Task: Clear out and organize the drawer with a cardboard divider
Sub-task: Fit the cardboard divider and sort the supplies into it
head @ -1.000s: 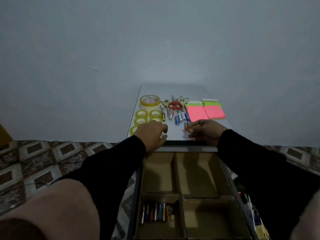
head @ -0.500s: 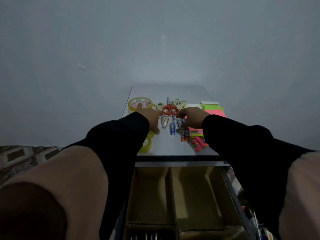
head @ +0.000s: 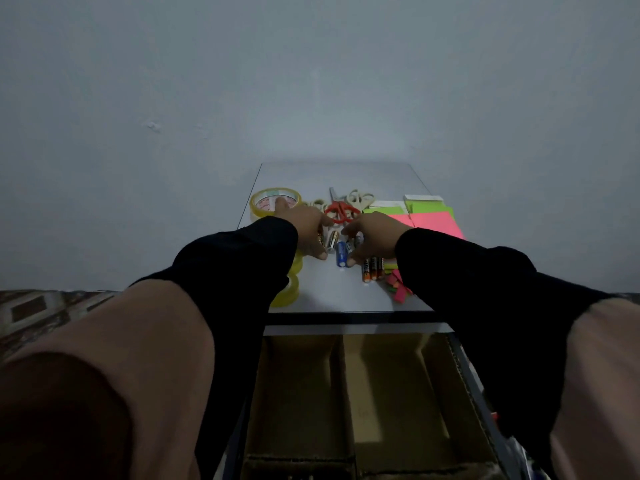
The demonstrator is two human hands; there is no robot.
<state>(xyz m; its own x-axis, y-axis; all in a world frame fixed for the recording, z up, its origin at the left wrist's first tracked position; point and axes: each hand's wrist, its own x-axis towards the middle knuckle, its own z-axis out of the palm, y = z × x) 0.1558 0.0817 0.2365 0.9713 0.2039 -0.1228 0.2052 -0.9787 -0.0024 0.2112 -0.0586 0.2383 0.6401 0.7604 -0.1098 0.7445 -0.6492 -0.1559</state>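
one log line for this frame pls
left hand: on batteries | right hand: on batteries | red scissors: untouched | drawer divider: far compartments empty

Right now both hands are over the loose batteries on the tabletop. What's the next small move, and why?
Probably close the fingers of both the left hand and the right hand on the loose batteries and carry them toward the open drawer. Both hands already bracket that cluster, and the cardboard divider shows bare compartments below. Whether either hand already grips one is unclear.
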